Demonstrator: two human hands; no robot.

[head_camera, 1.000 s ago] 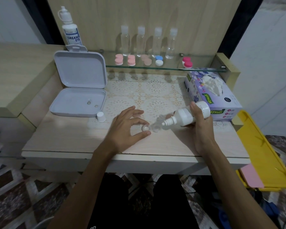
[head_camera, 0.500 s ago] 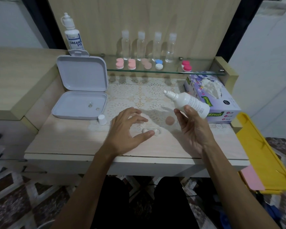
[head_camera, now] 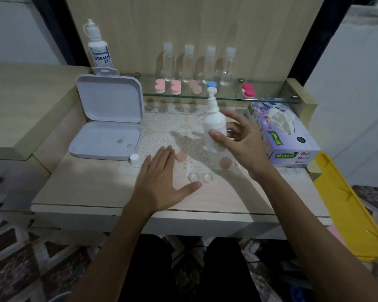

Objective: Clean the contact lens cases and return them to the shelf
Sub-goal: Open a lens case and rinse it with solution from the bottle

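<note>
My right hand (head_camera: 241,140) grips the white bottle (head_camera: 214,127) upright. My left hand (head_camera: 162,182) lies flat, fingers relaxed, beside the clear lens case (head_camera: 200,177) on the table (head_camera: 96,188).

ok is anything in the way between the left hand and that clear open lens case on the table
Nothing visible. The left hand lies flat on the table with its thumb tip just below the clear lens case, bare tabletop between them. The two pink caps and the white bottle in the right hand sit farther back.

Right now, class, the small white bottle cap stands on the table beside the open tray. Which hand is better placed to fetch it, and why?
Probably the left hand: it lies open and free, close to the cap. The right hand grips the white bottle, farther away.
</note>
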